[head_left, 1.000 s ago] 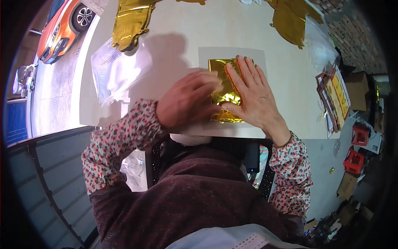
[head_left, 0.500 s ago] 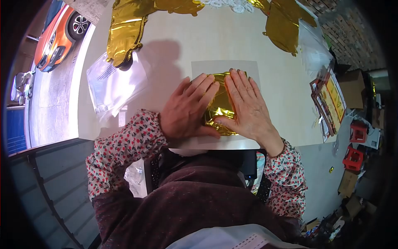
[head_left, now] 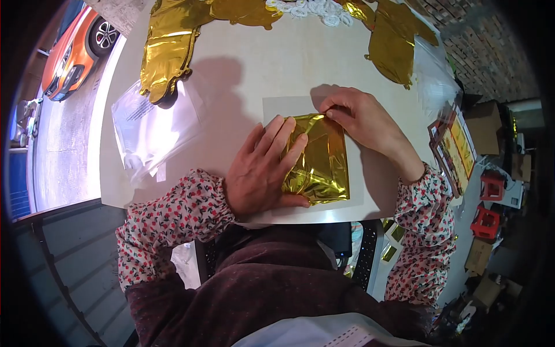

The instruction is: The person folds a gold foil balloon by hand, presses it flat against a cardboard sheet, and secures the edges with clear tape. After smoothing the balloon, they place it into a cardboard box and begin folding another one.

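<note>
A flat gold foil balloon [head_left: 324, 159], folded into a rectangle, lies near the table's front edge. Under it is a greyish rectangular sheet [head_left: 289, 106], showing around the top and right side. My left hand [head_left: 260, 168] rests flat on the left part of the foil, fingers stretched and thumb along the lower edge. At the upper right corner, my right hand [head_left: 367, 121] pinches the foil's top edge between thumb and forefinger. The other fingers of that hand are curled, and a narrow fold runs along the top edge.
More flat gold foil balloons lie at the back left [head_left: 167, 55] and back right [head_left: 393, 43]. Between them sits a pile of white coils [head_left: 324, 11]. A clear plastic bag [head_left: 153, 130] lies left; printed card boxes [head_left: 454, 147] are at the right edge.
My right hand has lifted off the foil's right part and moved up to pinch its upper right corner. My left hand stays flat on the foil. The view has shifted slightly.
</note>
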A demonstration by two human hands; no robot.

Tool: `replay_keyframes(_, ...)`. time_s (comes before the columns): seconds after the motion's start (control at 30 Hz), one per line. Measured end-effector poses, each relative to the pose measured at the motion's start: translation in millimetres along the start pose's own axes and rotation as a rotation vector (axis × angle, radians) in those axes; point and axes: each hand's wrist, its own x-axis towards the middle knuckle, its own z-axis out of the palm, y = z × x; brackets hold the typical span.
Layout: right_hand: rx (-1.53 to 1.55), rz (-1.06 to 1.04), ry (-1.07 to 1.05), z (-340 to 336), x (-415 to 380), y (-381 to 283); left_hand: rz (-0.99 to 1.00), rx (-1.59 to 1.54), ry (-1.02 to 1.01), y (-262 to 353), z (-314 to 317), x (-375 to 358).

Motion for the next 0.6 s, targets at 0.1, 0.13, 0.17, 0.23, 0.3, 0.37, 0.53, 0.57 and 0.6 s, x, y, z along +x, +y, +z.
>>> replay_keyframes(0.1,-0.058,-0.001,-0.025,-3.2,4.6,-3.4,0.003,-0.009,-0.007,0.4,-1.0,0.7)
replay_keyframes(0.13,-0.076,0.005,-0.049,-4.3,6.2,-4.3,-0.002,-0.011,-0.01,0.7,-1.7,1.1)
replay_keyframes(0.17,-0.095,0.01,-0.073,-5.5,7.5,-5.4,-0.006,-0.014,-0.012,1.4,-2.4,1.4)
replay_keyframes(0.23,-0.102,0.017,-0.103,-6.6,9.0,-6.0,-0.012,-0.018,-0.018,1.8,-3.4,2.5)
replay_keyframes(0.3,-0.077,0.017,-0.119,-5.9,10.4,-6.6,-0.02,-0.019,-0.028,2.1,-4.0,2.8)
replay_keyframes(0.37,-0.044,0.049,-0.14,-5.3,12.2,-7.1,-0.021,-0.023,-0.028,2.2,-4.0,2.7)
replay_keyframes(0.53,-0.058,0.069,-0.177,-5.9,13.9,-12.7,-0.019,-0.022,-0.037,2.7,-5.1,3.9)
replay_keyframes(0.57,-0.062,0.065,-0.187,-5.3,15.0,-10.4,-0.017,-0.018,-0.037,2.6,-5.2,4.0)
replay_keyframes(0.6,-0.065,0.062,-0.198,-5.1,16.4,-8.9,-0.014,-0.015,-0.037,2.6,-5.2,3.7)
